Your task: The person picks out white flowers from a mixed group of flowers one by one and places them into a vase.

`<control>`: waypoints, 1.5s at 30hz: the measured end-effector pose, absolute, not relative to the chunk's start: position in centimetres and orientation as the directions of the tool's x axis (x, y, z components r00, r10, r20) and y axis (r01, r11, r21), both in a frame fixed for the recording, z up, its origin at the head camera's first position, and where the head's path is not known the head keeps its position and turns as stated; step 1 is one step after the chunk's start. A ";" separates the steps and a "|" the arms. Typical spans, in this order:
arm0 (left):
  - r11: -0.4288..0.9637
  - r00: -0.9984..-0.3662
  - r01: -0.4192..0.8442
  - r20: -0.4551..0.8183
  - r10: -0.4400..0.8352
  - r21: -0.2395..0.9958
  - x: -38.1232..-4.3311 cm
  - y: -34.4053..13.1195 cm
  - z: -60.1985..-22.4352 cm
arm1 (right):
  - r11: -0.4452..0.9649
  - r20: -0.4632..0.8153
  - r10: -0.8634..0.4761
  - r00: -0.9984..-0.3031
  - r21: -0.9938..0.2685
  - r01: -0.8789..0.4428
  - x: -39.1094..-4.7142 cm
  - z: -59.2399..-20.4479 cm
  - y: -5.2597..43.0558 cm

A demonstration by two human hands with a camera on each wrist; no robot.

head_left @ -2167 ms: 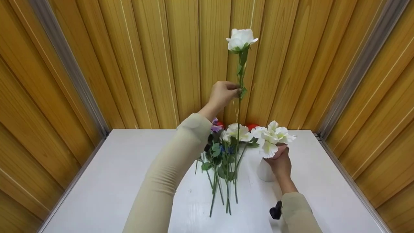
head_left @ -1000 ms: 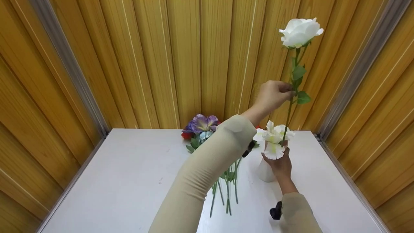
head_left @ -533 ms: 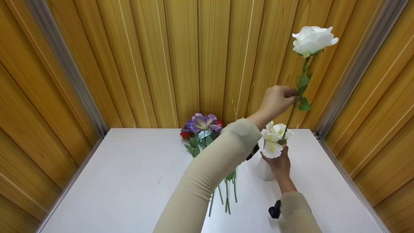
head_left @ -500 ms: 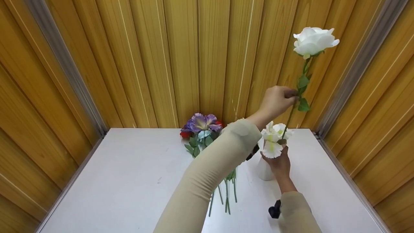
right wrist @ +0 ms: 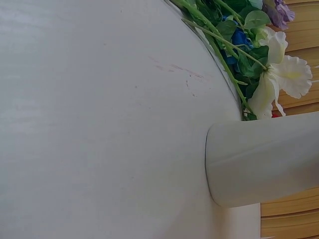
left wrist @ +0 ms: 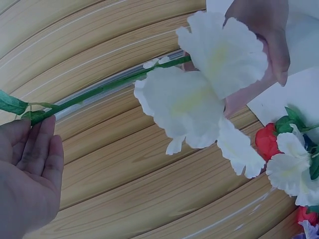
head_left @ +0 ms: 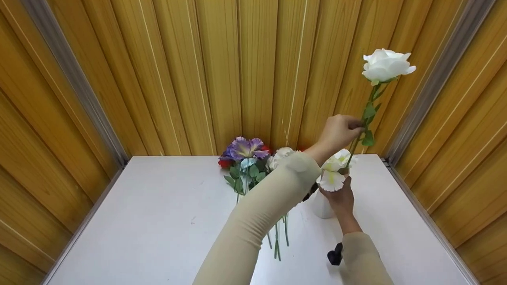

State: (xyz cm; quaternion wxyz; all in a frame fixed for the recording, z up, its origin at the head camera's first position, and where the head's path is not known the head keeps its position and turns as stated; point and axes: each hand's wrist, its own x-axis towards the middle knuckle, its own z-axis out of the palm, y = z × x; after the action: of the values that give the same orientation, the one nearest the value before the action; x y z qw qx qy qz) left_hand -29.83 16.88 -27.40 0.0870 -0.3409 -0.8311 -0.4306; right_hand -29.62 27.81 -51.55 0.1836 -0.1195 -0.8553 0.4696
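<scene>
My left hand [head_left: 340,130] pinches the leafy green stem of a white rose [head_left: 388,66], held upright above the vase and leaning right. The stem's lower part runs down behind the petals of a white iris-like flower [head_left: 332,180] at the vase's mouth; its end is hidden. In the left wrist view, my left hand [left wrist: 32,174] has thumb and fingertips on the stem, the rose head out of frame. My right hand [head_left: 342,198] grips the upper part of the vase [head_left: 322,208], which stands on the table. The right wrist view shows the pale vase [right wrist: 264,162] but no fingers.
Several artificial flowers lie left of the vase, among them a purple flower [head_left: 244,148], a white rose [head_left: 283,154] and red blooms; my left sleeve [head_left: 261,209] covers part of them. Wood-look panels [head_left: 222,79] rise behind the white table [head_left: 158,221].
My left hand has carried the rose rightward from above the lying flowers to the vase, then lowered it a little. My right hand has stayed on the vase. The head view has tilted slightly.
</scene>
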 end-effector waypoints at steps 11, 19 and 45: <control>0.401 -0.771 0.604 0.377 0.513 0.688 -30.0 16.9 -29.0 | 0.530 0.221 0.374 -0.901 -0.848 0.012 -29.6 -51.3 27.7; 0.416 -0.780 0.600 0.385 0.493 0.683 -30.4 16.9 -29.0 | 0.527 0.232 0.375 -0.897 -0.850 0.001 -29.7 -51.1 27.6; 0.399 -0.769 0.604 0.373 0.519 0.690 -30.0 17.9 -32.8 | 0.559 0.220 0.382 -0.898 -0.829 0.034 -29.6 -51.7 27.9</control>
State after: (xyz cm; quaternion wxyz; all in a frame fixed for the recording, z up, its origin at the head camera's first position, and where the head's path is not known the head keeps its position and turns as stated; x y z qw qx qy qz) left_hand -30.02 17.90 -32.78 0.0491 -0.3363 -0.8350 -0.4327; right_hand -29.64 27.91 -51.68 0.1914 -0.1208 -0.8619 0.4538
